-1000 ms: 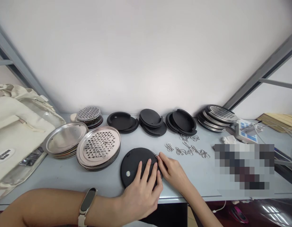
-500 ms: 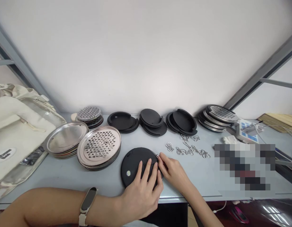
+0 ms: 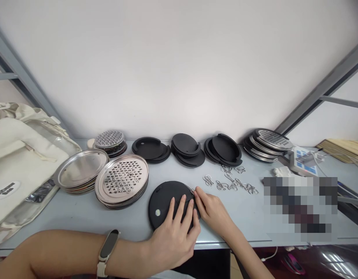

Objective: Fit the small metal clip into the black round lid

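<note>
Bench [image 3: 80, 219], smooth pale grey, under a white wall [image 3: 179, 69]. Matte black round disc [image 3: 163, 198] lies at its front edge, left hand [image 3: 173, 238] flat on it, fingers spread. Right hand [image 3: 213, 211] pinches a wire clip [image 3: 192, 190] at the disc's 2 o'clock rim; perforated steel plates [image 3: 122, 179] at 10 o'clock.

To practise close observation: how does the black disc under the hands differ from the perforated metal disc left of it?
The black disc is matt dark; the perforated metal disc is shiny silver. The black disc is solid; the metal disc is punched with holes. The black disc lies under the left hand, the right hand pinching a wire clip at its rim; the metal disc tops a stack, untouched. Both are round and flat.
</note>
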The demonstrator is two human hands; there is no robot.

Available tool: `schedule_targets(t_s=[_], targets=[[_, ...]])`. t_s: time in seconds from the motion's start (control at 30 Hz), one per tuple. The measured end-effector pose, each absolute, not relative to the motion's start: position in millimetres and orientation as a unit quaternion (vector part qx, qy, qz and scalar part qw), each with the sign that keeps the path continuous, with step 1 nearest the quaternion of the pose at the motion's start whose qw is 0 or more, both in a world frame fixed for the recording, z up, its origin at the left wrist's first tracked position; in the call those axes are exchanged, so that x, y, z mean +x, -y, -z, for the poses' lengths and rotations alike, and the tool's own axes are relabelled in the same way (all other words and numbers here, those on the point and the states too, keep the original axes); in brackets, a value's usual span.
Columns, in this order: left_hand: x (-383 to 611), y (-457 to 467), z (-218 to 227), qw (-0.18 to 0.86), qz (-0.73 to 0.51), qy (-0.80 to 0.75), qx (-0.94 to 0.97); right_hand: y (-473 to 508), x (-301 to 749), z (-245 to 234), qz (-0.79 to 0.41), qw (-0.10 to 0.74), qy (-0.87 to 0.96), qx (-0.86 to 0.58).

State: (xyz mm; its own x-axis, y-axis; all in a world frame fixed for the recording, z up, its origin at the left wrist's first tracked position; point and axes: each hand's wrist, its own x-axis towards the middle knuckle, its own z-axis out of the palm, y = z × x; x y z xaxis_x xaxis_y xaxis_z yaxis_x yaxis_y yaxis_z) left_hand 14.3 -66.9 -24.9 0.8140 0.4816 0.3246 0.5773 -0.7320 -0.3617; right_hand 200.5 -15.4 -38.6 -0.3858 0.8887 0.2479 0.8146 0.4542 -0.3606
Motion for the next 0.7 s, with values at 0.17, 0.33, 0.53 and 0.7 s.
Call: schedule_targets(t_s=[0.17, 0.33, 0.53, 0.7], targets=[[14.5, 66.8, 25.0, 0.230, 0.106, 0.287, -0.924, 14.9, 200.2, 39.5, -0.092, 0.200, 0.829, -0.514], [14.2, 67.1, 25.0, 0.232, 0.104, 0.288, -0.923, 16.0, 200.6, 39.5, -0.090, 0.201, 0.829, -0.514], [13.5, 67.3, 25.2, 0.235, 0.107, 0.287, -0.922, 15.9, 199.8, 37.4, -0.079, 0.209, 0.832, -0.507], [13.2, 67.2, 25.6, 0.230, 0.104, 0.287, -0.924, 16.4, 199.9, 37.4, -0.069, 0.206, 0.835, -0.505]])
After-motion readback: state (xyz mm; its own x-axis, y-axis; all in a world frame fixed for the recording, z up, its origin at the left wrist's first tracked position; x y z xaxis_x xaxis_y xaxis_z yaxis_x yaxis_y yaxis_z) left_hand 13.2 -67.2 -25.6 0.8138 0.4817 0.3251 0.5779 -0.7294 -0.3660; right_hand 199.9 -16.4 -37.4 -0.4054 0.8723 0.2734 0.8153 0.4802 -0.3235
